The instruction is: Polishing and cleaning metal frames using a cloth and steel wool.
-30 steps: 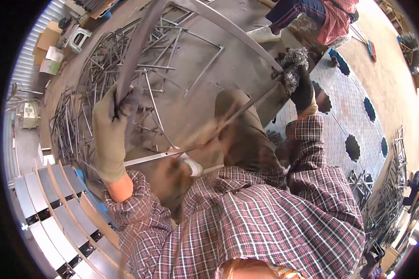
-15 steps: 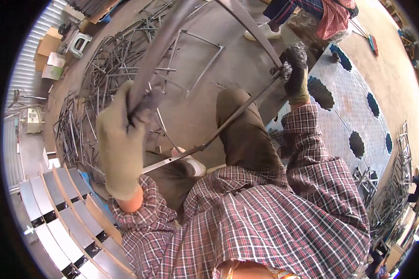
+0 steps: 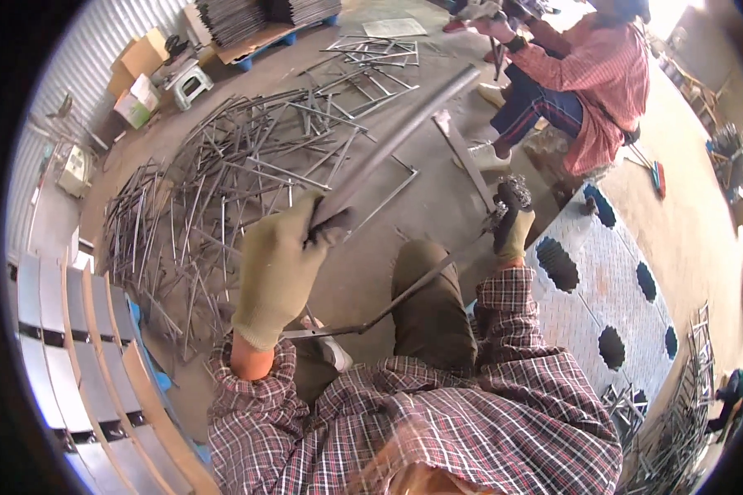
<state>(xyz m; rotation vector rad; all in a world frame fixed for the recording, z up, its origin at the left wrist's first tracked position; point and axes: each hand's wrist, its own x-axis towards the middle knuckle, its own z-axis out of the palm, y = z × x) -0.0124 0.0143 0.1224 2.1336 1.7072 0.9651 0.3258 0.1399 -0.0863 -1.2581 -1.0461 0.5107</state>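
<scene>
A grey metal frame (image 3: 398,144) of flat bars is held up in front of me, tilted, with one long bar running up to the right. My left hand (image 3: 282,264), in a pale knit glove with dark fingers, is closed round that bar near its lower end. My right hand (image 3: 513,227), gloved alike, is closed on a wad of steel wool (image 3: 516,194) at the right-hand corner of the frame. A thin dark bar of the frame crosses above my knee. How the fingers of my right hand lie round the bar is partly hidden.
A tangle of metal frames (image 3: 215,190) covers the floor to the left. A patterned metal plate with jagged holes (image 3: 594,285) lies at right. Sheet panels (image 3: 74,363) stand lower left. A co-worker in a red checked shirt (image 3: 590,78) sits ahead, with a broom (image 3: 658,177) nearby.
My view has lifted, showing more of the co-worker. The frame has swung, so its long bar leans further right. Both hands keep their hold, and my right hand sits lower in view.
</scene>
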